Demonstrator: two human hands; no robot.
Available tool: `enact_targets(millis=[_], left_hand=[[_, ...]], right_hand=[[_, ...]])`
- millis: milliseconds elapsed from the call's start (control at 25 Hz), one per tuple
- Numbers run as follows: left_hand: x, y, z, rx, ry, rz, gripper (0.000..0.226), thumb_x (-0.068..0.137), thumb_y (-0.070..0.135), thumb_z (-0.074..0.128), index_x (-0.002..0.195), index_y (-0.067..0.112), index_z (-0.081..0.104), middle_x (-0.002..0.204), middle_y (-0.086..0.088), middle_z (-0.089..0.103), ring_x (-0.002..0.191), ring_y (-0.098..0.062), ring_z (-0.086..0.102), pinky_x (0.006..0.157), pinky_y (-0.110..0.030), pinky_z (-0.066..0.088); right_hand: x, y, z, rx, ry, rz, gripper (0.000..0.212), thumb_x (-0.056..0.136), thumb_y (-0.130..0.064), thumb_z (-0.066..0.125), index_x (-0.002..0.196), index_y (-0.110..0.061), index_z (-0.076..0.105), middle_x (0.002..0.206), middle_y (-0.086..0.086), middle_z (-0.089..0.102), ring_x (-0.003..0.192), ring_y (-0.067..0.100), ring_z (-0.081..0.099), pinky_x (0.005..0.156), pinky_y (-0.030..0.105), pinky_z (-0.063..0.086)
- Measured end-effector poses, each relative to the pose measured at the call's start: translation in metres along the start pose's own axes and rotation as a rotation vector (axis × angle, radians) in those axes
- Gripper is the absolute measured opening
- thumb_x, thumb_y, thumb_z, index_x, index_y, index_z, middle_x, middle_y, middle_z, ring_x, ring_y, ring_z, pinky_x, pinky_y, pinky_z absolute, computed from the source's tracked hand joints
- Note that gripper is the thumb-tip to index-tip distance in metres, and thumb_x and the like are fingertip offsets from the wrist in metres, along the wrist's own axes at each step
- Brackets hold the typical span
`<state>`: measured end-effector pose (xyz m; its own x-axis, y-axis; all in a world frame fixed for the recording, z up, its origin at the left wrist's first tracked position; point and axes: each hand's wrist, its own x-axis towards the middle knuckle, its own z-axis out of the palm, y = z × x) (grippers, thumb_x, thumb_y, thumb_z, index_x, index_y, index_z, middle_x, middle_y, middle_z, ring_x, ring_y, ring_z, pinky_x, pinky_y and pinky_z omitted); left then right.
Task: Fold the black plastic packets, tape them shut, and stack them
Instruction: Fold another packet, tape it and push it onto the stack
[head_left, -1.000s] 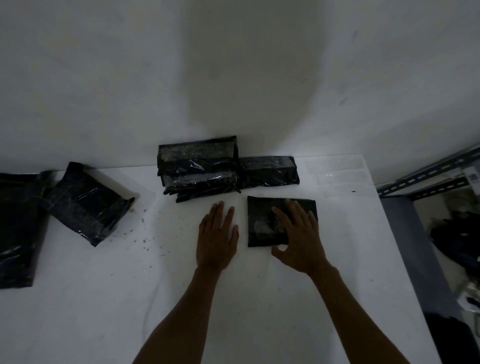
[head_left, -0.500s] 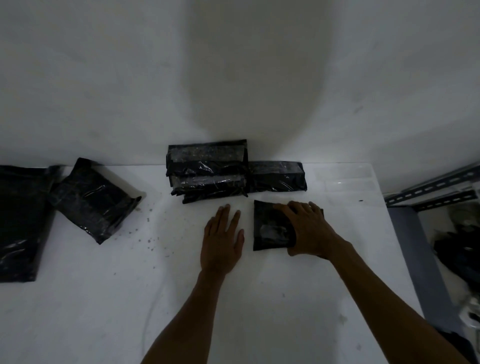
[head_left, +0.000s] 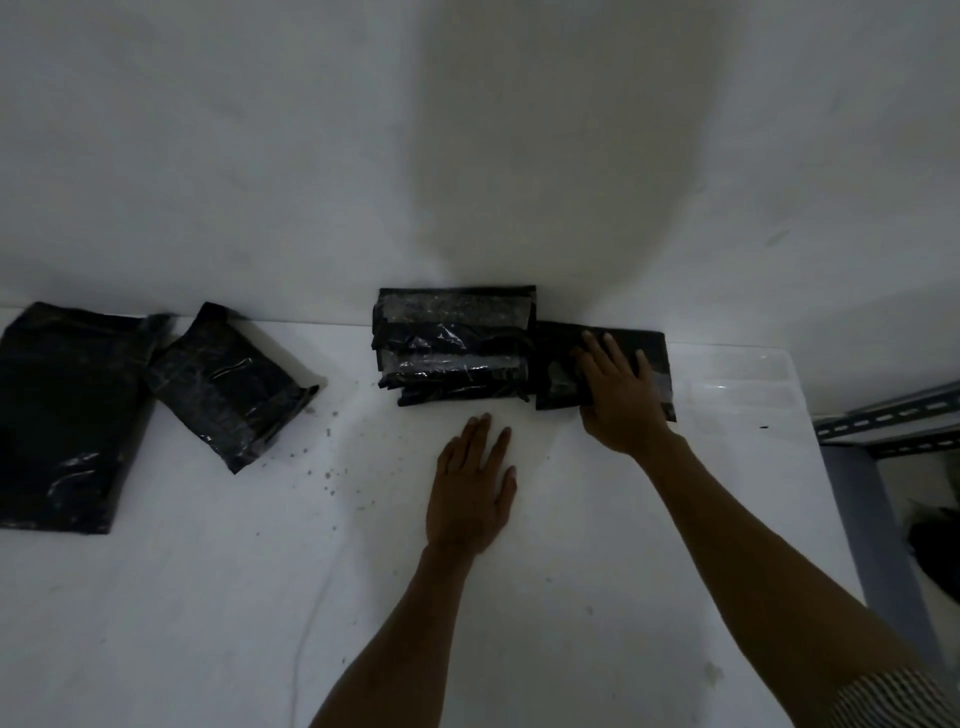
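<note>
A person's right hand (head_left: 621, 400) lies with fingers spread flat on a folded black packet (head_left: 558, 374) at the counter's (head_left: 208, 597) far edge, against the wall (head_left: 311, 156) and touching the taped stack (head_left: 452, 343) to its left. The left hand (head_left: 472, 493) rests open, palm down, on bare counter just short of the stack. Two loose packets (head_left: 228, 384) lie well apart at far left. A metal rack (head_left: 893, 415) stands past the counter's right edge.
</note>
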<state>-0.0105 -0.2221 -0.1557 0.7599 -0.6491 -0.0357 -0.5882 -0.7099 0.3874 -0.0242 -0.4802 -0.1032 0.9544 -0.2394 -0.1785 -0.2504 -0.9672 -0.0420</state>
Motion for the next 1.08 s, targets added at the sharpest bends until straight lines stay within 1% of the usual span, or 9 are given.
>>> enact_targets(millis=[160, 280, 360, 480, 600, 680, 840, 960, 1080], left_hand=[[0.000, -0.001, -0.001, -0.065, 0.034, 0.031, 0.053, 0.105, 0.043, 0.032, 0.154, 0.025, 0.026, 0.165, -0.003, 0.010, 0.152, -0.017, 0.003, 0.120, -0.043, 0.022], [-0.009, -0.007, -0.011, -0.169, 0.230, -0.004, 0.049, 0.102, 0.029, 0.047, 0.149, 0.019, 0.039, 0.161, -0.008, 0.023, 0.150, -0.021, 0.015, 0.116, -0.046, 0.029], [-0.011, -0.032, -0.031, -0.139, 0.451, -0.107, 0.048, 0.098, 0.022, 0.055, 0.144, 0.016, 0.047, 0.157, -0.012, 0.032, 0.148, -0.025, 0.025, 0.114, -0.050, 0.030], [-0.010, -0.105, -0.077, 0.082, 0.653, -0.395, 0.054, 0.094, 0.030, 0.058, 0.146, 0.018, 0.046, 0.157, -0.015, 0.031, 0.147, -0.028, 0.024, 0.115, -0.056, 0.025], [-0.001, -0.181, -0.119, 0.118, 0.383, -0.741, 0.087, 0.085, 0.069, 0.051, 0.155, 0.030, 0.020, 0.164, -0.015, -0.005, 0.150, -0.035, -0.005, 0.114, -0.063, -0.002], [-0.001, -0.210, -0.128, -0.036, 0.249, -0.780, 0.098, 0.077, 0.075, 0.056, 0.155, 0.034, 0.014, 0.162, -0.012, -0.016, 0.149, -0.040, -0.003, 0.113, -0.067, 0.011], [-0.022, -0.219, -0.118, -0.138, 0.248, -0.604, 0.090, 0.084, 0.045, 0.070, 0.155, 0.034, 0.016, 0.163, -0.014, -0.014, 0.131, -0.045, 0.042, 0.092, -0.052, 0.051], [-0.053, -0.192, -0.102, -0.133, 0.317, -0.509, 0.087, 0.086, 0.029, 0.071, 0.155, 0.034, 0.019, 0.163, -0.013, -0.012, 0.121, -0.043, 0.052, 0.085, -0.050, 0.056], [-0.092, -0.147, -0.086, -0.171, 0.313, -0.431, 0.089, 0.085, 0.020, 0.071, 0.156, 0.033, 0.018, 0.163, -0.008, -0.016, 0.132, -0.040, 0.044, 0.096, -0.052, 0.051]], right_hand=[[-0.018, -0.023, 0.002, 0.080, 0.204, 0.175, 0.101, 0.075, -0.013, 0.067, 0.158, -0.021, 0.010, 0.164, 0.012, 0.006, 0.152, 0.030, 0.001, 0.119, 0.059, 0.007], [-0.059, -0.067, 0.024, 0.364, 0.452, 0.349, 0.095, 0.075, -0.001, 0.064, 0.156, -0.013, 0.016, 0.163, 0.015, 0.013, 0.152, 0.028, 0.007, 0.121, 0.053, 0.016], [-0.092, -0.105, 0.050, 0.466, 0.439, 0.374, 0.079, 0.086, -0.010, 0.059, 0.154, -0.011, 0.020, 0.162, 0.017, 0.015, 0.151, 0.030, 0.013, 0.118, 0.055, 0.022], [-0.121, -0.153, 0.081, 0.384, 0.237, 0.334, 0.059, 0.100, -0.034, 0.032, 0.153, -0.010, 0.027, 0.163, 0.014, 0.012, 0.152, 0.028, 0.008, 0.119, 0.056, 0.019], [-0.124, -0.163, 0.084, 0.279, 0.128, 0.347, 0.060, 0.101, -0.043, 0.021, 0.155, -0.015, 0.025, 0.164, 0.012, 0.007, 0.152, 0.025, 0.000, 0.121, 0.054, 0.011], [-0.123, -0.160, 0.085, 0.244, 0.146, 0.346, 0.061, 0.101, -0.043, 0.022, 0.155, -0.014, 0.026, 0.164, 0.012, 0.007, 0.152, 0.025, 0.000, 0.121, 0.054, 0.010], [-0.124, -0.164, 0.086, 0.223, 0.147, 0.358, 0.062, 0.101, -0.045, 0.020, 0.155, -0.015, 0.024, 0.164, 0.013, 0.007, 0.152, 0.026, 0.000, 0.121, 0.054, 0.010], [-0.122, -0.162, 0.085, 0.242, 0.103, 0.357, 0.063, 0.100, -0.047, 0.015, 0.157, -0.019, 0.016, 0.165, 0.010, 0.001, 0.152, 0.023, -0.005, 0.122, 0.051, 0.005], [-0.128, -0.162, 0.079, 0.284, 0.070, 0.349, 0.065, 0.098, -0.051, 0.013, 0.156, -0.022, 0.016, 0.165, 0.008, 0.003, 0.152, 0.022, -0.002, 0.121, 0.047, 0.003]])
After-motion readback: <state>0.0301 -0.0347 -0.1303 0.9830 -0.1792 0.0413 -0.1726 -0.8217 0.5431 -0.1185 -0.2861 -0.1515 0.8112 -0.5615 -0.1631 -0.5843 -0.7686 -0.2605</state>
